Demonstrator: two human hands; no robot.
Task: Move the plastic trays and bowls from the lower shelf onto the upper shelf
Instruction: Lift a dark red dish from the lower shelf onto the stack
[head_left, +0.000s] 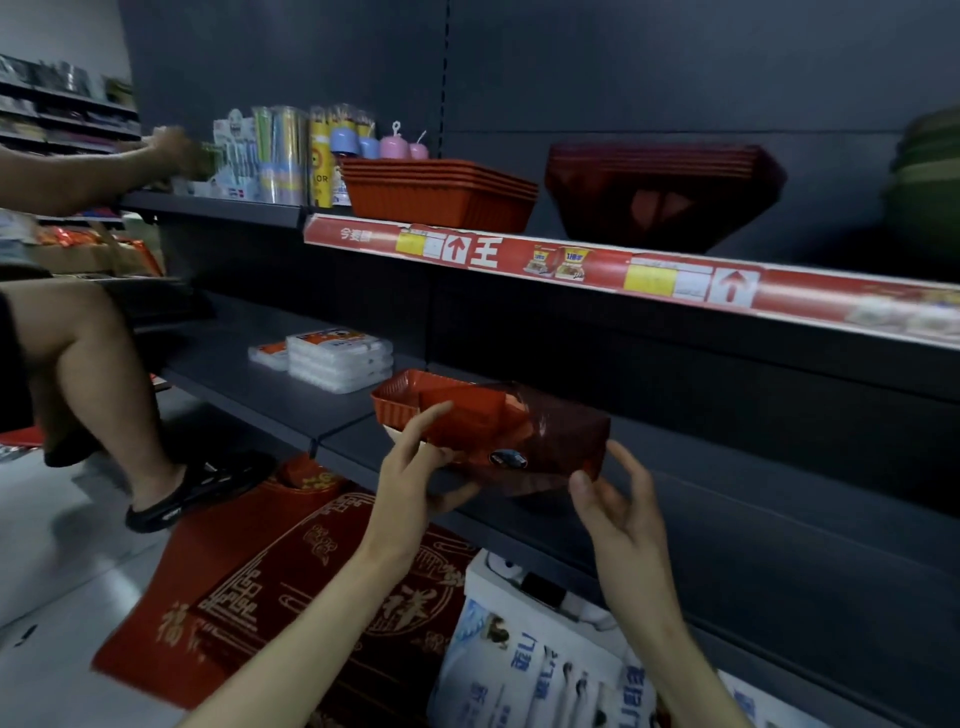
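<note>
Foreground, floor level: a red mat (291, 587) with gold characters and some white-and-blue packs (519, 675) lie below the shelving.

Just above, both arms of the person working reach toward the front edge of the lower shelf (727, 519). The left hand (415, 467) has its grip closed on the left end of a dark red bowl (561, 431), thumb underneath and fingers up against the side. An orange-red tray (400, 402) sits together with the bowl and sticks out to the left. The right hand (618, 504) is just beside the bowl's right corner with its grip spread. Whether it touches cannot be told, nor whether the bowl has left the shelf.

Further back on the lower shelf: a pile of white packs (340, 358), well apart from the bowl. No other tray or bowl shows there.

Upper shelf (597, 265), behind its red price rail: a stack of orange-red trays (441, 195) and, to its right, a stack of dark red bowls (660, 197). Something green (924, 171) at the far right is too blurred to name.

Far left: a second person (78, 353) reaches onto the upper shelf.

Progress, as judged: most of the ware is already up. The bowl and tray in hand look like the last of it, and they remain to be raised and set on the matching stacks.
</note>
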